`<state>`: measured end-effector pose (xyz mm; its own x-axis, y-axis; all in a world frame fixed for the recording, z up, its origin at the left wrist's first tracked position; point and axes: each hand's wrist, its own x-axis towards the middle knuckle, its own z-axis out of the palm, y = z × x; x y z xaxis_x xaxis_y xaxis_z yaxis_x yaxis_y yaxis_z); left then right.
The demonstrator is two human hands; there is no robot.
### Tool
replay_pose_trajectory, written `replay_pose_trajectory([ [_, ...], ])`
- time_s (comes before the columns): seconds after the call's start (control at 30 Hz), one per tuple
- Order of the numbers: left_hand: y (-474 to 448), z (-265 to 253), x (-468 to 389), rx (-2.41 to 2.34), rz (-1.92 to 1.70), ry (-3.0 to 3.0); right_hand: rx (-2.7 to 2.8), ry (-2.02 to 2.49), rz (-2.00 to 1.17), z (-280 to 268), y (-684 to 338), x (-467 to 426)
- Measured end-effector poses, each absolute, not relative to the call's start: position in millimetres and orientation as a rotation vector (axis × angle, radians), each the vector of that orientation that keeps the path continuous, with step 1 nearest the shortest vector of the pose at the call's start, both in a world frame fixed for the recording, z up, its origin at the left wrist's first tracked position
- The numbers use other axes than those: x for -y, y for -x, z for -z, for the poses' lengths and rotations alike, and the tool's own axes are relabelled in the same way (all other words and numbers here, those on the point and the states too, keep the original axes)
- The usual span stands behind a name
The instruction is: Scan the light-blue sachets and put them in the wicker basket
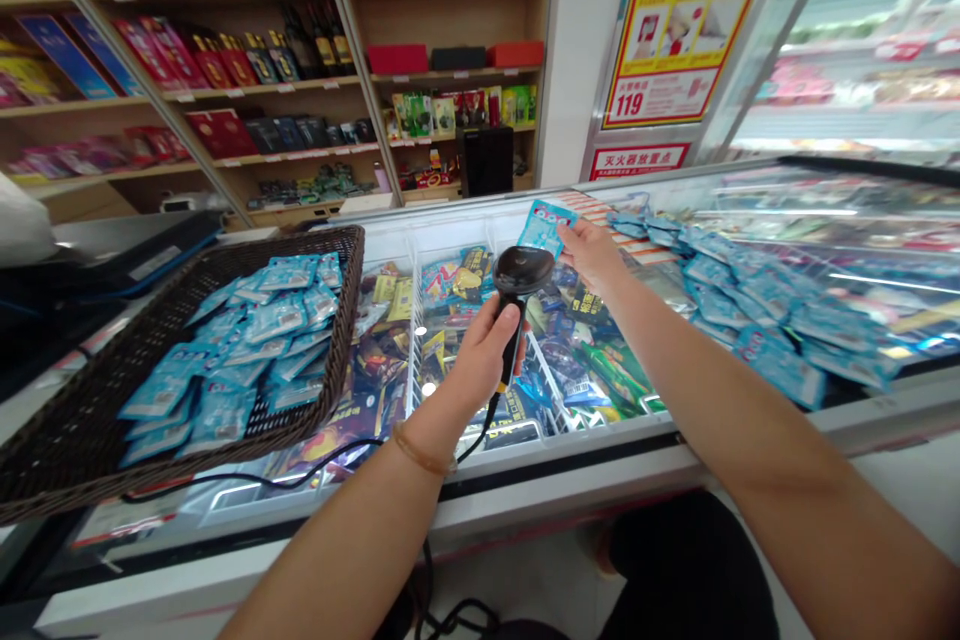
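My left hand (489, 348) is wrapped round the handle of a black barcode scanner (525, 268), its head upward and its cord trailing down over the freezer edge. Just beyond the scanner, a blue packet (541, 226) is pinched by its right side in my right hand (592, 254). To the left, a brown wicker basket (346, 320) contains a heap of similar blue packets (281, 315). More blue packets (750, 290) lie in a loose pile on the freezer's glass top at the right.
Beneath the glass of the chest freezer (555, 465) are wire baskets of colourful packaged goods. A black cable (300, 482) runs across the left side. Behind stand wooden shelves (450, 20) of boxes and bottles, a red-and-yellow poster (675, 20) and a glass-fronted display (870, 70).
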<state>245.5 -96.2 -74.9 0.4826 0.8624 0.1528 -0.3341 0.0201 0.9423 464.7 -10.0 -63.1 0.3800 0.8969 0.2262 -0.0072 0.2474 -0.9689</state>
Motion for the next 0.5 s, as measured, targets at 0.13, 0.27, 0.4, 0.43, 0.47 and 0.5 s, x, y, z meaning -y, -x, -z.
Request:
replay_pose_trajectory([
  [0.13,-245.1,74.5,97.2,-0.548,-0.974,-1.266,1.011,1.149,-0.742,61.9,-470.7,10.2],
  [0.27,-247.0,75.6,97.9,-0.511,-0.954,-1.301,1.013,1.144,-0.752,58.5,-470.5,13.8],
  [0.4,-248.4,80.9,94.7,-0.508,-0.933,-1.348,1.016,1.125,-0.766,57.0,-468.5,15.4],
  [0.43,-248.5,82.1,93.7,-0.508,-0.931,-1.355,1.015,1.124,-0.767,57.1,-468.4,15.1],
  [0.47,-248.5,82.8,93.1,-0.507,-0.930,-1.358,1.014,1.121,-0.768,57.4,-468.4,14.6],
  [0.5,-248.4,83.0,92.8,-0.506,-0.930,-1.357,1.014,1.118,-0.768,57.7,-468.6,14.0],
])
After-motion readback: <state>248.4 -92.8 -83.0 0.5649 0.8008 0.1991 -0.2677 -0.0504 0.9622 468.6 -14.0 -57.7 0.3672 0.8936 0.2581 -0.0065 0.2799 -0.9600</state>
